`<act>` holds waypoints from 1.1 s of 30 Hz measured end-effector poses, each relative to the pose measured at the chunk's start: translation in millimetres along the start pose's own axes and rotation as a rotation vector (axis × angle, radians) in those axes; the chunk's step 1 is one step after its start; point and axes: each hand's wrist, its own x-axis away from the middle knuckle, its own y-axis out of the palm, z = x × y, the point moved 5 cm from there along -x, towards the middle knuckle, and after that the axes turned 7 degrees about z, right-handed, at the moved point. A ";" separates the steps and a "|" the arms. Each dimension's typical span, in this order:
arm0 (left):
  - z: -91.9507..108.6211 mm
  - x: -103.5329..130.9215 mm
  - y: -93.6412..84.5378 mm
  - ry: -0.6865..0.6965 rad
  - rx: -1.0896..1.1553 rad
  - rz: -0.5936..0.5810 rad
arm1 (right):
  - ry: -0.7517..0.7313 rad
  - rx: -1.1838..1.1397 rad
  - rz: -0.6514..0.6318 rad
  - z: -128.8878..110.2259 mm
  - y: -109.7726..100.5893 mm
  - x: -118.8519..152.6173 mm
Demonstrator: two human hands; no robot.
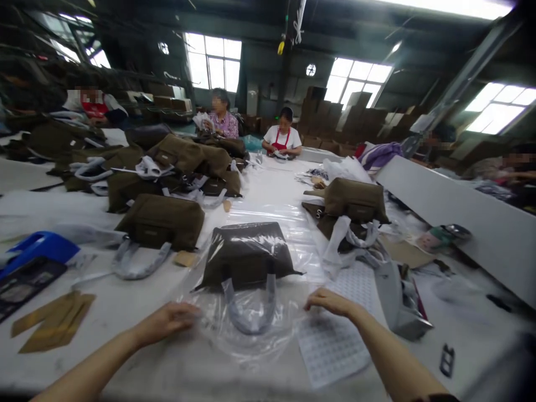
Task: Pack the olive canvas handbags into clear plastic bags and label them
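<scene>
Handbag (247,254), dark brown and wrapped in a clear plastic bag (268,223), lies on the white tabletop (125,312) directly ahead of both hands, its grey handles (251,307) pointing toward the person. Left hand (167,320) rests with fingers (188,312) curled loosely on the near left edge of the plastic. Right hand (333,302) has fingers (313,304) bent down, touching the plastic's right edge beside a sticker sheet (330,340). More brown bags (161,220) sit farther back, and other people work at the far end.
</scene>
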 end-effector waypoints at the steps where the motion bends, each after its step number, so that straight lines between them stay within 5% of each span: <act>1: -0.2 7.3 1.4 0.010 -0.016 -0.034 | -0.051 0.111 0.013 -16.4 1.6 5.3; 4: -1.1 26.4 -3.3 0.061 -0.118 -0.147 | -0.303 0.303 0.118 -71.5 32.8 18.4; 6: -4.5 36.6 -8.9 0.115 -0.230 -0.187 | -0.395 0.330 0.014 -87.3 89.4 23.2; 9: -11.1 48.5 -13.3 0.181 -0.340 -0.282 | -0.323 0.477 -0.088 -69.8 181.3 20.7; 12: -10.2 51.4 -19.5 0.198 -0.395 -0.356 | -0.215 0.622 0.019 -43.2 228.5 15.1; 16: 11.8 28.2 -32.2 0.189 -0.392 -0.291 | -0.199 0.558 0.125 -38.0 230.8 20.2; 21: 49.4 -37.3 -28.1 0.212 -0.441 0.032 | -0.083 0.120 0.314 -38.8 218.4 22.9; 25: 60.7 -83.0 1.0 0.201 -0.544 0.261 | 0.388 -0.378 0.314 -7.8 235.6 9.5; 27: 59.8 -92.3 20.3 0.167 -0.575 0.353 | 0.510 -0.511 0.257 0.9 247.0 4.1; 33: 58.0 -74.1 88.4 0.075 -0.640 0.609 | 0.461 -0.548 0.209 0.3 260.2 0.4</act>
